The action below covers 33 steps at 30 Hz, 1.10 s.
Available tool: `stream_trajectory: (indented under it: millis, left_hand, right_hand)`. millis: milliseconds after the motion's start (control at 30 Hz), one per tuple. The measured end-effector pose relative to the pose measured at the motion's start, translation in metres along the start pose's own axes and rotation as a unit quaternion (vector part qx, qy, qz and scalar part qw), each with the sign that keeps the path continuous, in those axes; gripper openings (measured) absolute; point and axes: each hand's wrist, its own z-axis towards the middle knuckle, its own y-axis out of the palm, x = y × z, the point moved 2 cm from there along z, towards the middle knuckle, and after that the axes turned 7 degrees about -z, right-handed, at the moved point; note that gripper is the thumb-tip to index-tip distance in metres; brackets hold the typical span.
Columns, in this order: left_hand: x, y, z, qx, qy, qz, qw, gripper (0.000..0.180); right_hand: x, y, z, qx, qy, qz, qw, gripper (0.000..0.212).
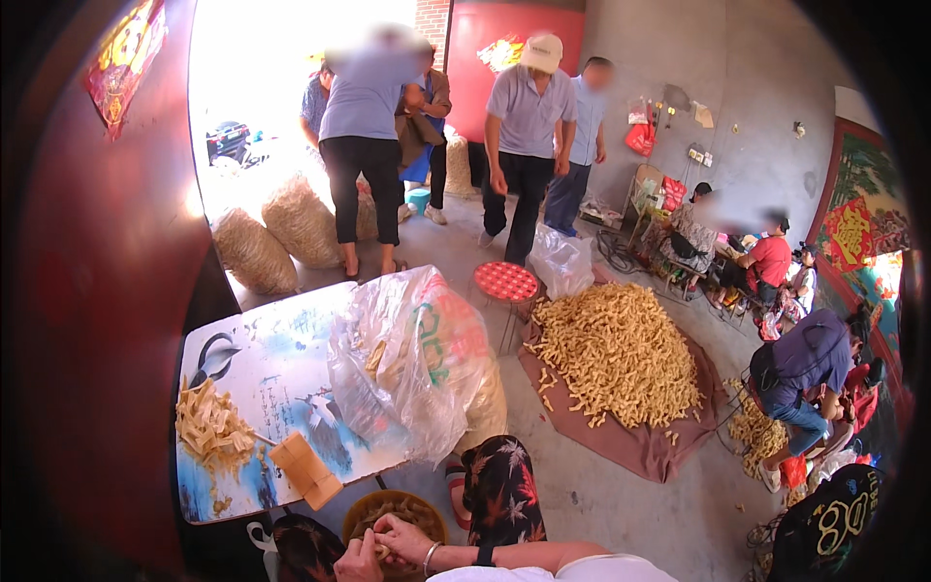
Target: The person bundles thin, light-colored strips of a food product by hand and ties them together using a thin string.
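At the lower edge, my left hand and my right hand meet with their fingers pinched together. Between the fingertips shows a small tan piece, partly hidden by the fingers. Both hands are over a yellow bowl that holds soft-looking brownish strips. Just beyond the bowl, a wooden block lies at the near edge of a low table with a blue and white painted top. A loose pile of pale yellow strips sits on the table's left end.
A large clear plastic bag covers the table's right side. Right of it, a heap of tan pieces rests on a brown cloth. A red checked stool stands behind. Filled sacks line the doorway; several people stand or sit around.
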Motion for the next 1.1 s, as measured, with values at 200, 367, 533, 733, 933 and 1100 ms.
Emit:
stream_trajectory:
  millis: [200, 367, 533, 733, 933, 1100]
  left_hand:
    - [0.01, -0.004, 0.01, 0.019, -0.07, -0.019, 0.997, 0.014]
    - [-0.015, 0.004, 0.005, 0.02, -0.086, -0.182, 0.979, 0.016]
    - [-0.017, -0.002, 0.0, 0.05, -0.08, -0.205, 0.974, 0.023]
    - [-0.019, 0.012, -0.012, 0.068, -0.259, -0.348, 0.898, 0.008]
    - [-0.027, 0.012, -0.013, 0.123, -0.176, -0.311, 0.926, 0.007]
    - [-0.034, 0.003, -0.009, 0.124, -0.263, -0.4, 0.869, 0.006]
  right_hand:
    - [-0.017, -0.002, -0.01, -0.062, -0.056, -0.032, 0.996, 0.023]
    - [0.013, -0.007, 0.007, 0.003, -0.279, -0.135, 0.951, 0.028]
    - [0.003, -0.001, -0.002, -0.224, -0.007, 0.115, 0.968, 0.022]
    - [-0.002, -0.002, -0.003, -0.146, -0.004, 0.079, 0.986, 0.024]
    - [-0.021, 0.0, -0.014, -0.129, -0.001, 0.044, 0.991, 0.025]
    - [-0.012, -0.009, -0.011, -0.182, 0.042, 0.003, 0.982, 0.027]
